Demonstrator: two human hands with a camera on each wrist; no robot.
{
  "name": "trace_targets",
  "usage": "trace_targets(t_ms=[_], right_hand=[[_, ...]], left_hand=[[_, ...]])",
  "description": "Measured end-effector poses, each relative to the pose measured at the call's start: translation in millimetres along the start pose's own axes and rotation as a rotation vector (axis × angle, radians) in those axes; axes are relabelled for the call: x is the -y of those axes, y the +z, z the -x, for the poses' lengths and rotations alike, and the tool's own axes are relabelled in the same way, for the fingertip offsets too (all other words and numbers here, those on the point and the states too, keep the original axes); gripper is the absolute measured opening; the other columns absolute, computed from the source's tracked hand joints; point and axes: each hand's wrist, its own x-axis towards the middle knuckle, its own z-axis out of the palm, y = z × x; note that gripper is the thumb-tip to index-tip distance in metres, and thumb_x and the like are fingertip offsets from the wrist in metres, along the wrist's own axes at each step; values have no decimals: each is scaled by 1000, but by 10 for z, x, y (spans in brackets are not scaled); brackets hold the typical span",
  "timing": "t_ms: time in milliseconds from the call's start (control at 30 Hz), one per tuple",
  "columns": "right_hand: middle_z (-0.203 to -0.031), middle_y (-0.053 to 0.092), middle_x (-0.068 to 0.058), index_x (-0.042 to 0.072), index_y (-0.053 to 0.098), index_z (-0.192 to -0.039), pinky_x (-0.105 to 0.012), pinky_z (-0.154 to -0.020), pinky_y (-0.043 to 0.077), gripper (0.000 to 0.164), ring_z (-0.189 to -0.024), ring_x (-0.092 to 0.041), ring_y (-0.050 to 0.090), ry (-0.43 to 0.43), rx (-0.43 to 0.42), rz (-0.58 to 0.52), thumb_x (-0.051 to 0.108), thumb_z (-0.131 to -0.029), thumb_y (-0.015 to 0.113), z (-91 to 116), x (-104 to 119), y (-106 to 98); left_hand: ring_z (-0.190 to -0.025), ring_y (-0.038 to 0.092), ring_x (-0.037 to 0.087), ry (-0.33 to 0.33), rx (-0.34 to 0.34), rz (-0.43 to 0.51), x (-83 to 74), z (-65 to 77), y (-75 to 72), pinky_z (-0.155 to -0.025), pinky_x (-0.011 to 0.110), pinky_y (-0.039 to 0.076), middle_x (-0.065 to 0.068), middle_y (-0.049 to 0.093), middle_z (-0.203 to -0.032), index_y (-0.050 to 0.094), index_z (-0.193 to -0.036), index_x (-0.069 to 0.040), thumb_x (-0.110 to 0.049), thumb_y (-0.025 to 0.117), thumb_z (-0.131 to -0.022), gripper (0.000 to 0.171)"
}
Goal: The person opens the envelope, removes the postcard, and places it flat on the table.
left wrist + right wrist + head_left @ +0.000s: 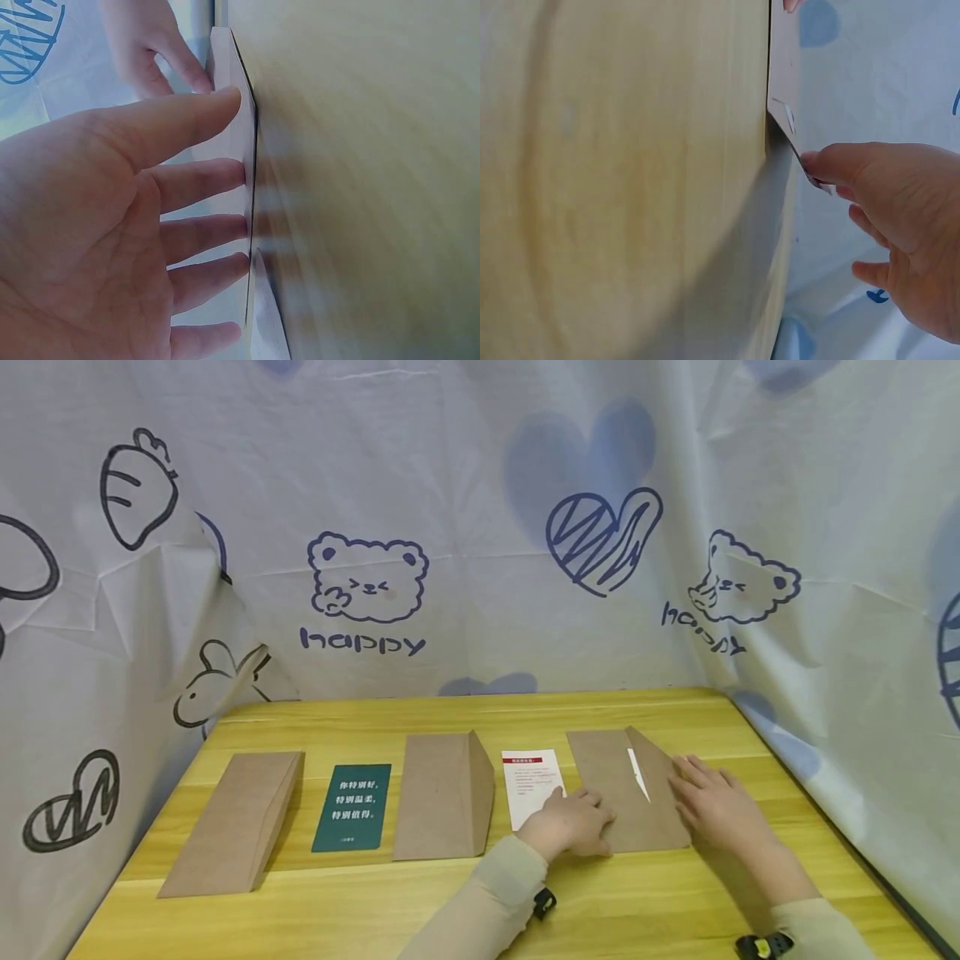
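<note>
On the right of the table lies a brown paper envelope (pixel 611 806), its flap lifted along the right side. My right hand (pixel 716 797) pinches the edge of that flap between thumb and fingers, as the right wrist view shows; the flap (pixel 787 124) tilts up off the wood. A thin white strip (pixel 638 774) shows at the flap's fold. My left hand (pixel 573 822) rests its fingertips on the envelope's left part, fingers fairly straight and spread in the left wrist view. Beside it, a white card (pixel 528 777) with a red heading is partly covered by that hand.
Left of the white card lies a second brown envelope (pixel 435 797), then a dark green card (pixel 352 806) with white characters, then a third brown envelope (pixel 217 827). The yellow wood-grain table (pixel 315 927) is walled by a printed white cloth (pixel 480 485) at back and sides.
</note>
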Motion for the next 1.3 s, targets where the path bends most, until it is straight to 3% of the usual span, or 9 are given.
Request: trace_targets(t_ms=[200,367,967,1133,1300], right_hand=[[-140,54,-21,2,60,-131,-67,-101,37,48,-132,-44,46,76,139,-28,28,-91,64,21,-22,23],[-139,55,-22,1,57,-134,-67,-101,37,50,-131,-46,46,114,202,-68,31,-94,61,30,-50,73],[-139,52,-28,-3,52,-137,-67,-99,39,57,-129,-49,46,117,286,-207,35,-95,59,45,-59,86],[-136,54,-28,-5,54,-135,-66,-98,40,56,-127,-49,48,91,287,-184,34,-95,60,29,-52,53],[-134,56,-28,-5,56,-132,-65,-98,41,55,-126,-47,51,67,280,-150,34,-95,60,2,-67,43]], left_hand=[[-147,29,8,5,-6,-8,-12,-19,14,-119,45,28,-13,34,-157,45,-144,-39,-55,60,-90,58],[-146,30,8,7,-10,-20,-24,-25,13,-118,44,29,-13,35,-156,45,-144,-40,-56,60,-90,58],[-147,29,9,-12,4,-9,-23,17,-7,-120,47,25,-12,34,-157,45,-144,-40,-55,60,-90,58],[-132,47,10,-3,-53,-99,-78,-15,-56,-113,47,34,-12,56,-137,63,-124,-34,-53,64,-88,41],[-96,59,11,33,-137,-172,-132,-153,-102,-91,40,47,-10,69,-103,68,-90,-28,-38,72,-82,14]])
